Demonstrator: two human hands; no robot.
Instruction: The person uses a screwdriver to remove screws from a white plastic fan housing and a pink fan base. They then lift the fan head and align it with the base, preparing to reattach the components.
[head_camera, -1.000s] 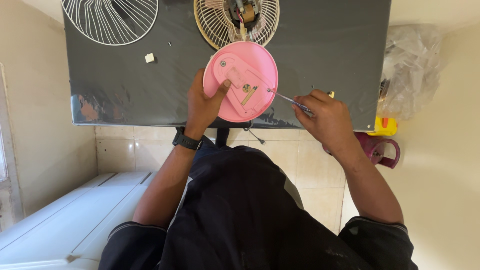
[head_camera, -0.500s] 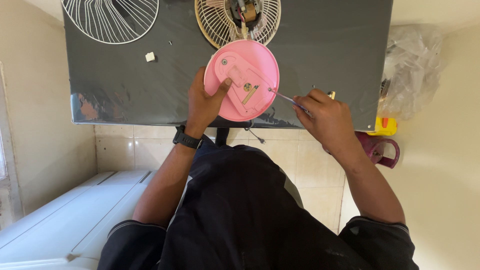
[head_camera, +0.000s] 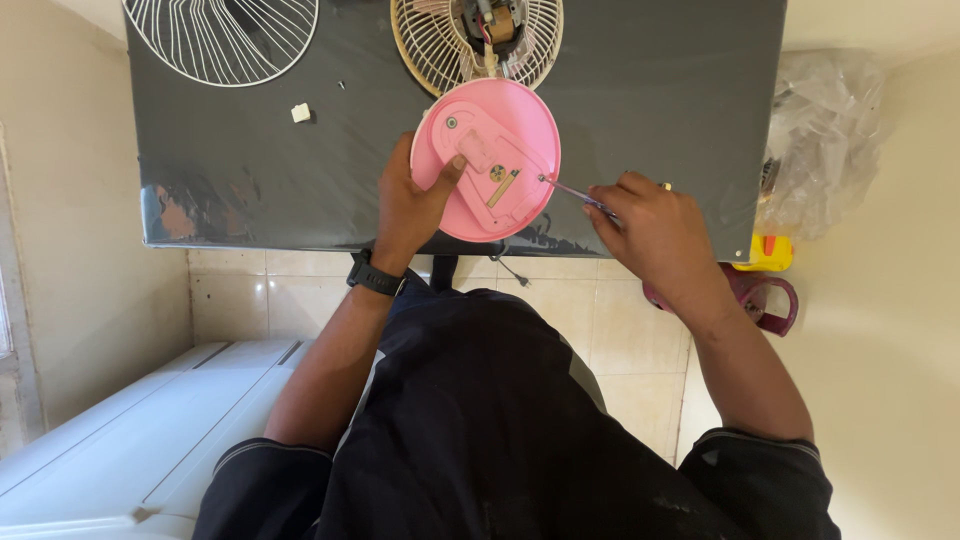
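Observation:
A round pink fan base (head_camera: 490, 130) lies underside up on the dark grey table (head_camera: 650, 90). My left hand (head_camera: 410, 200) grips its left rim, thumb pressed on the raised pink cover plate. My right hand (head_camera: 650, 225) holds a thin screwdriver (head_camera: 570, 190) whose tip touches the right side of the base. Behind the base sits the cream rear fan grille with the motor (head_camera: 480, 35) showing.
A white wire fan guard (head_camera: 225, 35) lies at the table's far left, with a small white piece (head_camera: 300, 113) near it. A crumpled plastic bag (head_camera: 825, 130), a yellow object (head_camera: 765, 252) and a maroon jug (head_camera: 760, 300) are on the right. A white appliance (head_camera: 120, 440) stands lower left.
The view has shifted slightly. The screwdriver tip stays at the base's right side, and both hands have kept their hold.

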